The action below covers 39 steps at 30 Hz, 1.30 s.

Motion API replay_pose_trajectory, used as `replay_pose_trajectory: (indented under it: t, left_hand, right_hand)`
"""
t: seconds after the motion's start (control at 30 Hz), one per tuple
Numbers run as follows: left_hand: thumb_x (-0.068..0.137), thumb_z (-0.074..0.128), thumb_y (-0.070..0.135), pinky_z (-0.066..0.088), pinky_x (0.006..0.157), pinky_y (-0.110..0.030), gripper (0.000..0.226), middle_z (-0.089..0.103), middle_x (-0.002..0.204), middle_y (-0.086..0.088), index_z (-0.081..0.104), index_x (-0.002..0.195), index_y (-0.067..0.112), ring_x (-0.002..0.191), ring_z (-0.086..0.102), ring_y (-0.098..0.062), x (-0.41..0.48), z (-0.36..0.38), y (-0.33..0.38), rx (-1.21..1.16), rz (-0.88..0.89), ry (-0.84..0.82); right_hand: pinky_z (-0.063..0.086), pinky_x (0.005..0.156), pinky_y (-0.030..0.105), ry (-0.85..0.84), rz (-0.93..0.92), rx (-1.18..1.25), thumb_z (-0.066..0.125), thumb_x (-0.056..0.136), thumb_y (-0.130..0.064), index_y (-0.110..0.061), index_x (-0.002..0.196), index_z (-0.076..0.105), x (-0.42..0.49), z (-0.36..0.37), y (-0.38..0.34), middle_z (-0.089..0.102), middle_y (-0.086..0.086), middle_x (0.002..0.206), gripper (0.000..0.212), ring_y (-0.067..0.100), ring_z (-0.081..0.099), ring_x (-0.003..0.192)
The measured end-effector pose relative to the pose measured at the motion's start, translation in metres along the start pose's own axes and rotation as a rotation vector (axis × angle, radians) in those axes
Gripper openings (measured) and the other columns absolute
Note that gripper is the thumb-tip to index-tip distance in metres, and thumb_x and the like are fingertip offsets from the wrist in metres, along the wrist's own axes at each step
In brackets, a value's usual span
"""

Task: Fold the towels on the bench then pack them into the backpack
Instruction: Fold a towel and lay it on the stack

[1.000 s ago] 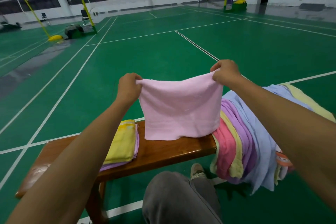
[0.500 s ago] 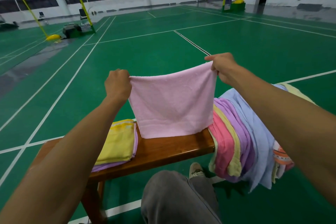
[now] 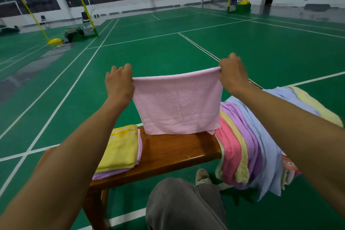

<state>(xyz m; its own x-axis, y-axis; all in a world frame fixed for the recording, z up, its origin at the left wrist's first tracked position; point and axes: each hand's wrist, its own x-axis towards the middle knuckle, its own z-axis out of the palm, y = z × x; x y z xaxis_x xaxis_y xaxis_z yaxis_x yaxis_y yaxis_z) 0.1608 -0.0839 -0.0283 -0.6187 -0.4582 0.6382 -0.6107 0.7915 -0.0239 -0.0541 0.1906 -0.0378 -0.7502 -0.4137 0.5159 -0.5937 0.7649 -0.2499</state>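
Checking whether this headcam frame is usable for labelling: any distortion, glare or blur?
Head view: wide-angle bending curves the court lines and stretches the forearms at the edges; soft glare on the bench and far floor; pink towel and both hands, left and right, look sharp.

A towel hangs between the left hand and right hand above the bench, folded towels lying to its left and a heap of unfolded towels draped over the right end.
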Motion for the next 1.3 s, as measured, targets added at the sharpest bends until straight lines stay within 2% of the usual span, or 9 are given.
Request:
replay_pose_trajectory:
  t: [0.13,0.33,0.53,0.67,0.8,0.93,1.1,1.2,1.3]
  left_hand:
    - [0.079,0.058,-0.006,0.033,0.065,-0.039,0.020,0.060,0.081,-0.014,0.049,0.084,0.011,0.076,0.042,-0.029,-0.002,0.001,0.001,-0.038,-0.044,0.024]
    - [0.089,0.060,0.006,0.038,0.075,-0.042,0.010,0.063,0.090,-0.013,0.069,0.094,0.008,0.090,0.051,-0.033,0.004,0.001,-0.001,0.024,-0.076,0.002]
    - [0.099,0.058,0.029,0.040,0.079,-0.043,0.027,0.064,0.097,-0.014,0.074,0.094,0.008,0.097,0.052,-0.036,0.001,0.000,-0.005,0.060,-0.130,-0.022]
    - [0.098,0.054,0.015,0.038,0.079,-0.043,0.022,0.068,0.095,-0.014,0.074,0.092,0.007,0.094,0.053,-0.036,0.002,0.000,-0.001,0.045,-0.098,-0.023]
    - [0.091,0.051,0.002,0.036,0.076,-0.041,0.021,0.066,0.083,-0.018,0.071,0.088,0.006,0.087,0.054,-0.037,0.003,-0.003,0.004,0.045,-0.089,-0.020]
    - [0.093,0.054,0.007,0.034,0.073,-0.040,0.019,0.065,0.078,-0.015,0.073,0.089,0.009,0.083,0.054,-0.035,0.005,-0.003,0.005,0.012,-0.112,-0.004]
    - [0.096,0.058,0.016,0.035,0.074,-0.040,0.015,0.066,0.084,-0.017,0.070,0.091,0.007,0.087,0.055,-0.035,0.006,-0.003,0.008,-0.034,-0.139,0.021]
    - [0.096,0.059,0.017,0.038,0.073,-0.040,0.011,0.065,0.088,-0.015,0.066,0.094,0.008,0.090,0.055,-0.036,0.004,-0.001,0.011,-0.097,-0.198,0.014]
    - [0.094,0.059,0.019,0.039,0.067,-0.037,0.007,0.064,0.088,-0.009,0.062,0.090,0.013,0.084,0.056,-0.031,0.006,0.007,0.010,-0.303,-0.352,-0.055]
  right_hand:
    - [0.037,0.070,0.038,0.024,0.037,0.009,0.047,0.095,0.002,0.000,0.099,0.060,0.000,-0.004,0.001,0.055,0.019,0.106,0.014,0.034,0.051,0.087]
    - [0.047,0.066,0.037,0.054,0.128,0.083,0.052,0.097,0.001,-0.001,0.097,0.069,0.008,-0.007,0.001,0.066,0.019,0.090,0.017,0.033,0.058,0.075]
    - [0.044,0.063,0.036,0.062,0.158,0.106,0.059,0.095,0.000,-0.003,0.094,0.064,0.006,-0.004,0.005,0.064,0.016,0.088,0.006,0.030,0.056,0.074]
    - [0.032,0.056,0.032,0.099,0.256,0.226,0.056,0.089,0.007,-0.007,0.087,0.054,0.010,-0.005,0.005,0.056,0.012,0.086,0.015,0.025,0.046,0.073]
    - [0.036,0.064,0.035,0.140,0.359,0.339,0.061,0.088,0.007,-0.009,0.092,0.053,0.014,-0.004,0.006,0.057,0.011,0.093,0.019,0.025,0.049,0.080]
    - [0.046,0.071,0.037,0.104,0.267,0.300,0.057,0.087,0.011,-0.003,0.101,0.062,0.013,0.000,0.013,0.057,0.007,0.096,0.021,0.025,0.051,0.084]
    - [0.052,0.066,0.039,0.065,0.139,0.154,0.052,0.078,0.012,0.000,0.090,0.076,0.015,0.004,0.016,0.066,0.021,0.091,0.029,0.032,0.056,0.074]
    - [0.048,0.065,0.035,0.087,0.216,0.254,0.052,0.077,0.008,0.000,0.090,0.076,0.014,0.003,0.017,0.068,0.021,0.090,0.028,0.033,0.057,0.074]
    - [0.045,0.060,0.036,0.099,0.397,0.495,0.051,0.083,-0.001,0.003,0.081,0.068,0.012,-0.002,0.010,0.064,0.017,0.076,0.018,0.030,0.052,0.070]
